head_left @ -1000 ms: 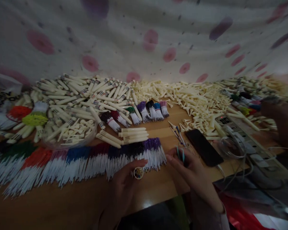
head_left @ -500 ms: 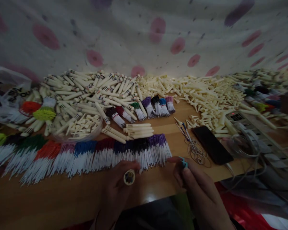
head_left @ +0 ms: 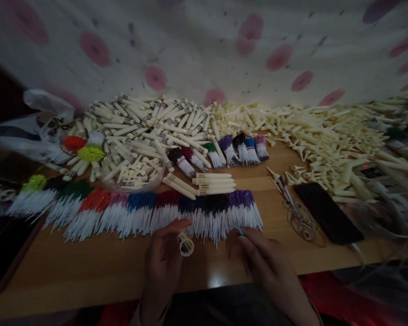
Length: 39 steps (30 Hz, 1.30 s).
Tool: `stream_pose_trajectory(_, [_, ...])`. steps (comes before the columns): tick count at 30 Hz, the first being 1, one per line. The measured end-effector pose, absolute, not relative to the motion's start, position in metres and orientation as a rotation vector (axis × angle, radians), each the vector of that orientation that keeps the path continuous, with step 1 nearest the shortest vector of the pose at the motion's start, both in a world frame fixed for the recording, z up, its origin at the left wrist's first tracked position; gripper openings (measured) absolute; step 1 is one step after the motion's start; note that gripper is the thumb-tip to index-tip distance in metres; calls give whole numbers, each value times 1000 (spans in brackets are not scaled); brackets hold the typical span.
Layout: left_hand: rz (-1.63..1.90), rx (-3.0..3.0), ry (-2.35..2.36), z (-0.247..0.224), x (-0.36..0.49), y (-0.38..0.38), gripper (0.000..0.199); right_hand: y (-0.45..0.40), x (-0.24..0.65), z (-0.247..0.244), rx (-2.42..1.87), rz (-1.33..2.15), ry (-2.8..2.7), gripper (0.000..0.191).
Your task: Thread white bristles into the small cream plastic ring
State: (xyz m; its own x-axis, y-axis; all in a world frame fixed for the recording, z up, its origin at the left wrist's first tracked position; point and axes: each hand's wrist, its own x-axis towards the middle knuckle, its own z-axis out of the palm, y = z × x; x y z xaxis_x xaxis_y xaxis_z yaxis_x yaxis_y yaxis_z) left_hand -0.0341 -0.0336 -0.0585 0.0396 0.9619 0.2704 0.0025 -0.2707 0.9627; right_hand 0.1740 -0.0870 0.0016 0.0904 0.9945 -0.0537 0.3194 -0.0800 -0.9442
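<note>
My left hand [head_left: 165, 253] is closed round a cream pen barrel [head_left: 186, 245], its round open end facing me with dark and coloured bits inside. To the right, my right hand [head_left: 263, 260] pinches a small light-blue piece [head_left: 238, 230] between thumb and finger. Both hands are just in front of a row of coloured-tipped white refills, near the purple ones [head_left: 245, 210] and the black ones [head_left: 217, 217]. Several cream barrels [head_left: 216, 183] lie side by side beyond the row.
Behind are heaped striped barrels [head_left: 139, 120], cream cone parts [head_left: 329, 136] and rubber-banded refill bundles [head_left: 231, 149]. A clear bowl [head_left: 156, 183] holds small cream parts. At right are a black phone [head_left: 328, 213], tangled cords [head_left: 302, 222] and a power strip [head_left: 374, 171]. A plastic bag [head_left: 30, 131] is at left.
The view has shifted, so the table things appear further right. My right hand has come closer to my left hand, and the barrel's open end is tilted differently.
</note>
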Motion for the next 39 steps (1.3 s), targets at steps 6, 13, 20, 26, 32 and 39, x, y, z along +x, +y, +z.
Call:
stream_pose_trajectory(6, [1352,1434,1030,-57,-39,-30,21,-83,164,-2,-1515,1040,-1400,30])
stream_pose_trajectory(13, [1326,1479,1087,-48,-39,-33,16,-83,144,-4,-1552,986,-1351,30])
stream_pose_trajectory(20, [1143,1484,1132,-48,-51,-52,14,-79,130,-14,-1576,1104,-1031,42])
stream_pose_trajectory(26, [1144,1498,1175,-52,-80,-38,20,-77,137,-24,-1439,1261,-959,35])
stream_pose_trajectory(32, [1250,1534,1282,-51,-99,-25,15,-74,139,-25,-1454,1298,-1102,38])
stream_pose_trajectory(39, [1277,1482,1256,-60,-101,-35,10,-49,129,-8,-1643,1012,-1282,36])
